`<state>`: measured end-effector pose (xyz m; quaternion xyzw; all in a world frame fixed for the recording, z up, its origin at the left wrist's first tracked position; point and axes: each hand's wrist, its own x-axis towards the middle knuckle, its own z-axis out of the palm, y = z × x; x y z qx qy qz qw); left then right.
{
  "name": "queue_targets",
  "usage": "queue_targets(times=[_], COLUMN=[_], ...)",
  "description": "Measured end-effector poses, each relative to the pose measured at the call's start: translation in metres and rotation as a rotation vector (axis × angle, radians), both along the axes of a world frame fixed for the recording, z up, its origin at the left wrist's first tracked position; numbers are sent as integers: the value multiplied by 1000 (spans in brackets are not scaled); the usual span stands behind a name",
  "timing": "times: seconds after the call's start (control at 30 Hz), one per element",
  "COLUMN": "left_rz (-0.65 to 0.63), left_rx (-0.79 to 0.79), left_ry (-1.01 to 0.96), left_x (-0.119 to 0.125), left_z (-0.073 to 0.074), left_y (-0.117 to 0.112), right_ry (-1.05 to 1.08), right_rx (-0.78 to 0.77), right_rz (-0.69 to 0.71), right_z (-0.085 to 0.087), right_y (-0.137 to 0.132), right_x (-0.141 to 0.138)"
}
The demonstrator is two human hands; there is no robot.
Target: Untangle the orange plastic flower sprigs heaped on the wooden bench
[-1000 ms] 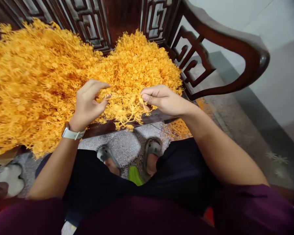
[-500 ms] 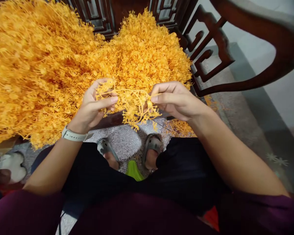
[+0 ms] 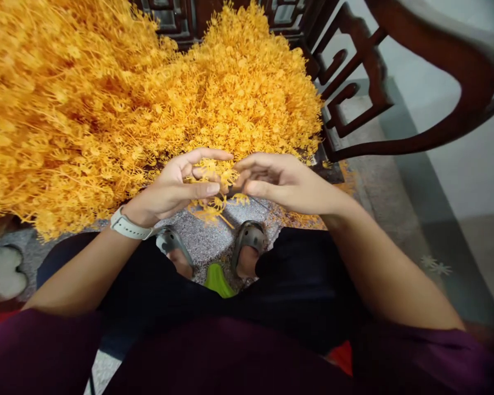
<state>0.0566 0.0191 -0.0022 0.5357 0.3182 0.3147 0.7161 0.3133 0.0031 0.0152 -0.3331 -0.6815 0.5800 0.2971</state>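
Note:
A huge heap of orange plastic flower sprigs [image 3: 107,104] covers the seat of a dark carved wooden chair [image 3: 354,93]. My left hand [image 3: 177,186], with a white watch on its wrist, and my right hand [image 3: 280,181] meet in front of the heap's near edge. Both pinch one small orange sprig [image 3: 216,186] between their fingertips. Part of the sprig hangs below the fingers over the floor. The rest of it is hidden between my hands.
My feet in grey sandals [image 3: 247,241] rest on a speckled floor, with a green object [image 3: 216,277] between them. The chair's curved armrest [image 3: 436,109] reaches out at the right. A white shoe [image 3: 2,271] lies at the far left. More orange sprigs [image 3: 304,219] lie on the floor.
My hands have come together, from wide apart with the sprig stretched between them to nearly touching. The sprig is now bunched between my fingertips, lower and nearer to me.

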Motion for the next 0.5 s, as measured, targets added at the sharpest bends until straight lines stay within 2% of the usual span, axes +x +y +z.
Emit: queue_targets(times=[0.1, 0.27, 0.4, 0.5], left_rz=[36, 164, 93, 53], left_rx=[26, 101, 90, -17], left_ry=[5, -17, -33, -47], left_x=[3, 11, 21, 27], left_z=[-1, -10, -29, -42], left_y=[-4, -7, -15, -23], right_ry=[73, 189, 233, 227], right_rx=[-12, -55, -61, -79], right_rz=[-94, -247, -343, -380], right_z=[-6, -5, -7, -10], right_y=[-10, -17, -18, -19], right_x=[-16, -30, -36, -38])
